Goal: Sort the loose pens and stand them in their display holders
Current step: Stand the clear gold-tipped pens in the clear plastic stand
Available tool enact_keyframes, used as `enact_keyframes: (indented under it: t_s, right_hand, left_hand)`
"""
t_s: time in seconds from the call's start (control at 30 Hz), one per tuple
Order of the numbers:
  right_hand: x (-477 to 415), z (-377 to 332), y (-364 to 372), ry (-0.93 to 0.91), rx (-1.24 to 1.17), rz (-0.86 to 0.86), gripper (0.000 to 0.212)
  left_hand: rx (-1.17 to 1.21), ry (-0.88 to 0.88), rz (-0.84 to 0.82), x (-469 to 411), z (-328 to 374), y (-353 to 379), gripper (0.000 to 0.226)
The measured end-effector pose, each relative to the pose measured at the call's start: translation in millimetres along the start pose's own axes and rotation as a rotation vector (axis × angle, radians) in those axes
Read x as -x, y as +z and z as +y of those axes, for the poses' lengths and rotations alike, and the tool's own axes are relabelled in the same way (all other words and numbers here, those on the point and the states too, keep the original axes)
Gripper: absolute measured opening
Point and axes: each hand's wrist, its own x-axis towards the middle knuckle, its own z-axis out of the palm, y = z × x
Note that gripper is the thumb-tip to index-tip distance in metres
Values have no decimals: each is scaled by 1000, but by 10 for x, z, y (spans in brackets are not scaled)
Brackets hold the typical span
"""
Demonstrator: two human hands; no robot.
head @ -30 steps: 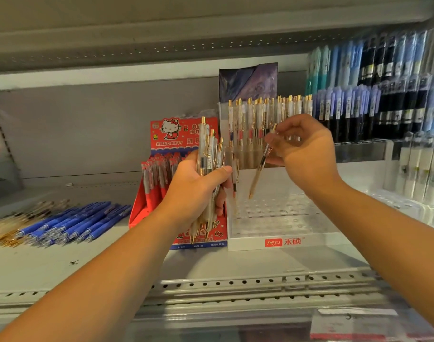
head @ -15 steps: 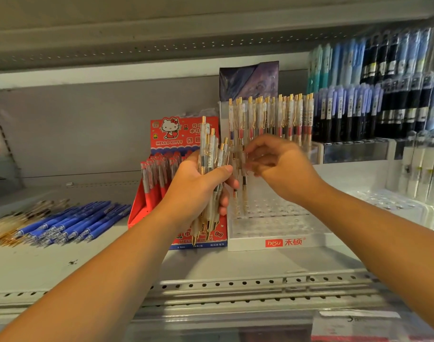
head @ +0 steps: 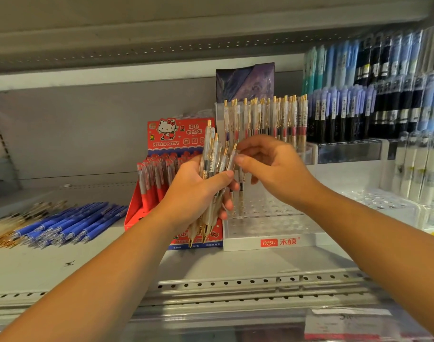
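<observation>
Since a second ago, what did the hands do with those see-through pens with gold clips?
The right hand swung left from over the white plastic holder, no longer carrying its single pen, and now pinches the top of one pen in the bundle of clear gold-clipped pens. The left hand kept gripping that bundle.

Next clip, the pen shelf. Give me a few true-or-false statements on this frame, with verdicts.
1. The left hand grips a bunch of clear pens. True.
2. The blue pens stand in a holder. False: they lie loose on the shelf.
3. The white holder is full. False: its front holes are empty.
4. The red box stands left of the white holder. True.
5. The right hand rests on the shelf. False: it is held up at the bunch, pinching one pen.
</observation>
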Motion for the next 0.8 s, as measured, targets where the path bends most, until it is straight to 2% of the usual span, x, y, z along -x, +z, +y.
enact_keyframes:
  t_s: [0.17,0.37,0.47,0.57,0.67,0.8]
  right_hand:
    - [22,-22,-21,65,-113,-37,21]
    - [22,-51,-22,143,-339,-8,15]
    - [10,-90,-46,201,-553,76,14]
    - [-21,-111,-92,226,-651,203,16]
    - [-56,-106,-126,209,-604,304,16]
    - [-81,-54,-154,166,-354,419,23]
  left_hand:
    - [8,-17,-13,6,7,27,17]
    - [66,-32,5,5,13,34,17]
    - [72,-42,47,8,6,2,12]
    - [12,-38,91,11,0,-28,10]
    - [-59,-20,123,-1,-17,-46,8]
    - [-145,6,138,-24,-45,-57,10]
